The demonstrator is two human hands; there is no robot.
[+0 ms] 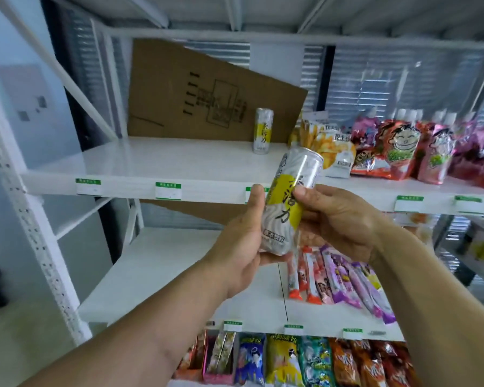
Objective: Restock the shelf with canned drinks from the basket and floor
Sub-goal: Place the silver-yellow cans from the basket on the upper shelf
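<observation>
Both hands up in front of the shelf (140,188) now, left hand (242,244) cupping the base and right hand (338,219) pinching the side of a tilted silver-and-yellow can (289,202), while a matching can (262,131) stands upright far back beside the cardboard sheet (196,93).

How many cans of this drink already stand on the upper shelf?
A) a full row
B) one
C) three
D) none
B: a single can stands upright on the upper shelf before the cardboard sheet; the other can is held in both hands.
</observation>
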